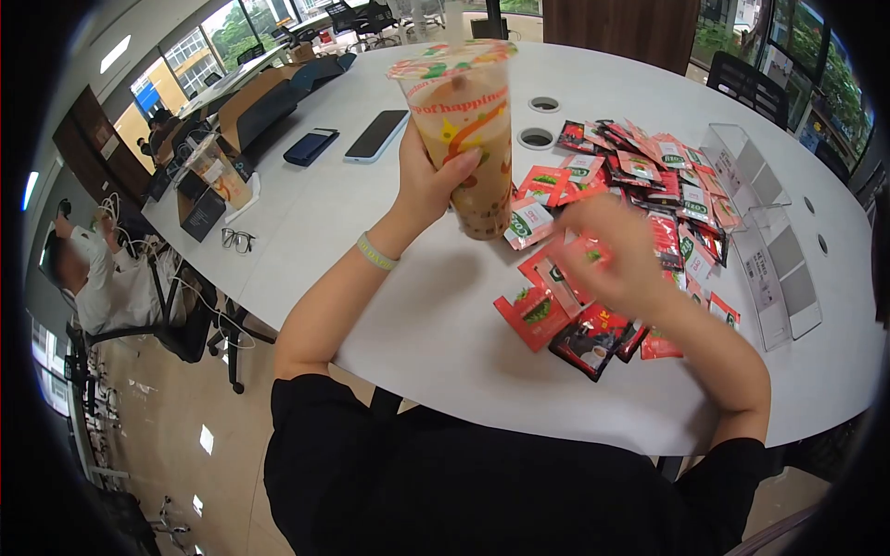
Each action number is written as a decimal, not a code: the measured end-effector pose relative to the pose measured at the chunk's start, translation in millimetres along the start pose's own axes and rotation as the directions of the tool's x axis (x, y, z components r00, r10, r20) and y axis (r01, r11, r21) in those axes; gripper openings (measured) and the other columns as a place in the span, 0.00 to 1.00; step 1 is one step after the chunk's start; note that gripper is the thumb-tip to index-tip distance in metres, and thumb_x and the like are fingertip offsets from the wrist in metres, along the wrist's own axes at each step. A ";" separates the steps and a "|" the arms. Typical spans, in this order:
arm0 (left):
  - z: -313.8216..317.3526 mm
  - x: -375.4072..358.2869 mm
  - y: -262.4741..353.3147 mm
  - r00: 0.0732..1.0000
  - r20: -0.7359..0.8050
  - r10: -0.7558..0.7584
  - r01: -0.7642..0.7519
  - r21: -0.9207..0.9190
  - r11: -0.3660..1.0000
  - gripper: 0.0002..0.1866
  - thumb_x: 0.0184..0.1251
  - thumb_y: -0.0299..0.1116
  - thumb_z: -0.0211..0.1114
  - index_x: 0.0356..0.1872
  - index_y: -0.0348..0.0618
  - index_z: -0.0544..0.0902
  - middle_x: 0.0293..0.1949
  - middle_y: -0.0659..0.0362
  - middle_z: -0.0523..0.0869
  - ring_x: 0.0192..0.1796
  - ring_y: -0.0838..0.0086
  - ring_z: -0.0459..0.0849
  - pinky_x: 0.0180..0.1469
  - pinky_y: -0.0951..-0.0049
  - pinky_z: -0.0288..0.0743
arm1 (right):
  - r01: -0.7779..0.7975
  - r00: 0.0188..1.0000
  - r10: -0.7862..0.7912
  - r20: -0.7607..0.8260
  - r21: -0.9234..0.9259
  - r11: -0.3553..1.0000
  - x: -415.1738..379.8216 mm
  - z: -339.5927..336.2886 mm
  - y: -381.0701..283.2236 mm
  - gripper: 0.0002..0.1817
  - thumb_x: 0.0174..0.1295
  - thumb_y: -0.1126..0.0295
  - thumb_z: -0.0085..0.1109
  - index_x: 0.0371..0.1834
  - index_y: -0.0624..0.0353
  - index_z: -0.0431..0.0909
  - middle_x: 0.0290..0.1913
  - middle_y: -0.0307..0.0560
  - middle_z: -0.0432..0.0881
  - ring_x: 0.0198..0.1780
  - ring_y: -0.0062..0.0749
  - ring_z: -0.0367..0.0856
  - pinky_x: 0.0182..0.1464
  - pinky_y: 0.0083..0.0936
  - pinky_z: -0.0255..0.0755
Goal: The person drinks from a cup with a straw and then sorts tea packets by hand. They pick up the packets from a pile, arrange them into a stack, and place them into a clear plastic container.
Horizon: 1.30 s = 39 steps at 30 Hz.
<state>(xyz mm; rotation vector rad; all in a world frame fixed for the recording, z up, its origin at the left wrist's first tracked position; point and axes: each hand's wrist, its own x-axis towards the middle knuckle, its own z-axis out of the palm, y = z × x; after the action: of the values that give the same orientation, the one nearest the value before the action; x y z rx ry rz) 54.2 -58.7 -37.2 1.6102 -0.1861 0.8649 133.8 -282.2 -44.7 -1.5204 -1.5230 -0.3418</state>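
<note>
My left hand is wrapped round a sealed plastic cup of bubble tea, lifted above the white table and slightly tilted. Dark pearls lie at the bottom of its milky brown drink, and the film lid carries a colourful print. A band circles my left wrist. Over the near side of a heap of red, pink and black sachets hovers my right hand, its fingers smeared by motion. Whether it touches a sachet cannot be made out. Several sachets lie loose below it.
Clear plastic stands stand right of the heap. Leftward on the table are a phone, a dark blue wallet, glasses, another drink cup and a dark box. A person sits at far left.
</note>
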 end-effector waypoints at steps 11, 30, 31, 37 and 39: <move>9.1 -48.6 16.1 0.987 0.153 -0.045 0.051 -0.036 0.998 0.39 0.41 0.40 0.69 0.56 0.33 0.62 0.51 0.51 0.75 0.51 0.67 0.77 0.54 0.68 0.72 | -0.036 0.987 -0.018 0.157 0.332 0.942 135.4 -1.8 -7.9 0.22 0.53 0.53 0.63 0.20 0.64 0.82 0.16 0.33 0.70 0.20 0.15 0.64 0.22 0.17 0.54; -18.7 -52.7 -14.8 0.988 0.154 0.011 -0.037 0.166 0.985 0.39 0.34 0.44 0.72 0.50 0.32 0.67 0.46 0.52 0.79 0.48 0.69 0.79 0.52 0.71 0.71 | 0.038 0.990 -0.058 0.126 0.161 0.986 121.3 19.0 -16.5 0.20 0.58 0.59 0.57 0.20 0.67 0.77 0.13 0.41 0.70 0.16 0.20 0.67 0.21 0.18 0.62; -18.4 -53.1 -13.3 0.988 0.152 0.015 -0.038 0.152 0.988 0.39 0.34 0.43 0.72 0.50 0.32 0.67 0.46 0.52 0.79 0.47 0.69 0.79 0.51 0.71 0.72 | -0.039 0.992 0.006 0.126 0.259 0.965 122.1 18.9 -13.8 0.17 0.59 0.60 0.57 0.24 0.65 0.79 0.14 0.38 0.71 0.18 0.16 0.66 0.21 0.16 0.61; -23.7 -50.5 -22.0 0.993 0.115 0.034 -0.059 0.218 0.974 0.39 0.33 0.43 0.73 0.49 0.32 0.68 0.45 0.52 0.80 0.46 0.69 0.80 0.50 0.71 0.73 | 0.242 0.968 -0.238 -0.085 0.032 0.970 121.7 20.7 -12.6 0.15 0.60 0.61 0.57 0.27 0.64 0.80 0.15 0.35 0.71 0.19 0.12 0.65 0.20 0.14 0.59; -23.2 -50.2 -20.4 0.993 0.107 0.057 -0.080 0.226 0.971 0.39 0.32 0.42 0.73 0.48 0.32 0.68 0.45 0.52 0.80 0.46 0.68 0.80 0.50 0.71 0.73 | 0.338 0.938 -0.342 -0.050 -0.080 0.938 121.9 20.9 -17.1 0.15 0.60 0.61 0.57 0.27 0.64 0.80 0.15 0.35 0.71 0.19 0.12 0.65 0.20 0.14 0.59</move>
<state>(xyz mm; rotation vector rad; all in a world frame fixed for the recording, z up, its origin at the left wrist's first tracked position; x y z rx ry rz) 20.5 -49.8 -84.6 1.8751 -0.2199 0.8846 133.8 -192.3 41.9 -1.2808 -1.7394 -0.6440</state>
